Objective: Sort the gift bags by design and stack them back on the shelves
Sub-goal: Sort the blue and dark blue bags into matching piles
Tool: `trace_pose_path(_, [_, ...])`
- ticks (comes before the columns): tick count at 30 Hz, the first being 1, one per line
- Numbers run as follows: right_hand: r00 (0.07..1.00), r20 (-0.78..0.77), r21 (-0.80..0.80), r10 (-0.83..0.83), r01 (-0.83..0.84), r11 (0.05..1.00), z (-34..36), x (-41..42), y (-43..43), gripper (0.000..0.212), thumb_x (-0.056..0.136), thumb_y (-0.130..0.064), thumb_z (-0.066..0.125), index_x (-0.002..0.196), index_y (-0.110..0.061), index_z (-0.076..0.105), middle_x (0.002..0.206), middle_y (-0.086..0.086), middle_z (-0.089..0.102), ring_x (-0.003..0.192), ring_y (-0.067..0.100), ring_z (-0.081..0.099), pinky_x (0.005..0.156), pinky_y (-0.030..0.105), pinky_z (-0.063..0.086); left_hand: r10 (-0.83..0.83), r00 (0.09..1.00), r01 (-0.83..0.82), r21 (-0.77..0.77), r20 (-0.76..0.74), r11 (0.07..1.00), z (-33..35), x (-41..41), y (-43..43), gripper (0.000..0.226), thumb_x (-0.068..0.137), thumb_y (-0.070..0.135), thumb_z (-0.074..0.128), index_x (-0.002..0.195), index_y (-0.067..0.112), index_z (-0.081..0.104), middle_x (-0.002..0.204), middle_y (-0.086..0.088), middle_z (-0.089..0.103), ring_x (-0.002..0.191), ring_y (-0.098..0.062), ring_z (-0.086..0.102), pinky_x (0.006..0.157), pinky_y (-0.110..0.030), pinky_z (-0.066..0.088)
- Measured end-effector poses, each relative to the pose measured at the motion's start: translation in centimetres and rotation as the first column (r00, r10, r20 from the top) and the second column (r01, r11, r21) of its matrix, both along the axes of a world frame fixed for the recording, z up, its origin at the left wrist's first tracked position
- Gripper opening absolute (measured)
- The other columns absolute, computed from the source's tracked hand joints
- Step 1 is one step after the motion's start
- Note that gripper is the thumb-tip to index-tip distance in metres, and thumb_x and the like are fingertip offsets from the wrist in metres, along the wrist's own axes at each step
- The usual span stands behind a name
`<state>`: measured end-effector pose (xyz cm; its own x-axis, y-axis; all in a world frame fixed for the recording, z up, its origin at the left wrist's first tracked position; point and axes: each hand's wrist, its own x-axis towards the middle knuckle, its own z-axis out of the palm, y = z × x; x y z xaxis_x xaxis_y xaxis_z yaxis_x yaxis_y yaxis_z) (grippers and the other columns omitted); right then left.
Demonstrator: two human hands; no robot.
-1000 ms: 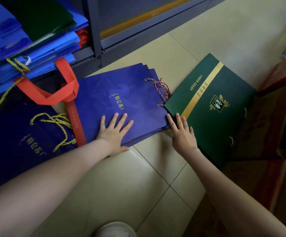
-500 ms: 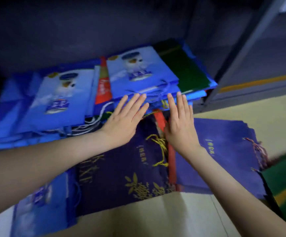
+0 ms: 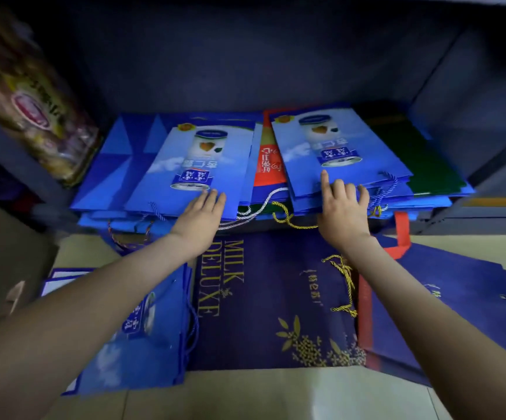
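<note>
the left hand is lying flat on the front edge of the left can-print pile, fingers straight and close together. that pile is sitting on the bottom shelf, centre of the frame. the right hand is working the right can-print pile — index finger stretching straight over the top bag, the other fingers curling over the front edges of the upper bags. the thumb is hiding, so how deep the grip is going i cannot tell

the likely trouble is sitting between and under those piles. a red bag is wedging between them and a green bag is poking out at the right under the blue ones. lifting by curled fingertips is probably taking a mixed handful rather than one design. the bags are looking glossy, so a one-edge pull is risking the pile fanning out. it could end up sliding off the shelf lip onto the navy milk deluxe bag on the floor tiles below

the cords are the other snag — a gold cord handle and a white cord handle are trailing out of the front between the hands. a red strap is looping just below the shelf lip at the right. any of these catching a finger is likely dragging neighbouring bags along. the royal-blue bags, lower right, and the light-blue bags, lower left, are waiting on the floor, so the sorting is looking far from finished
</note>
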<state>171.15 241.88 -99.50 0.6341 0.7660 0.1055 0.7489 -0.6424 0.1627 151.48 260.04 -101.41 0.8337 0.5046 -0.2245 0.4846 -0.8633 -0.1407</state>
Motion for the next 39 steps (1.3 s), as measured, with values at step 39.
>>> trace_pose_path(39, [0.664, 0.283, 0.39, 0.692, -0.739, 0.549, 7.5, -4.7, -5.8, 0.032, 0.101, -0.004, 0.039, 0.132, 0.004, 0.043, 0.129, 0.017, 0.056, 0.127, 0.03, 0.046, 0.112, 0.043, 0.033, -0.559, 0.537, 0.193, 0.553, 0.632, 0.81, 11.8, 1.4, -2.1, 0.053, 0.078, -0.002, 0.046, 0.13, 0.001, 0.054, 0.126, -0.018, 0.061, 0.118, -0.03, 0.057, 0.103, -0.044, 0.04])
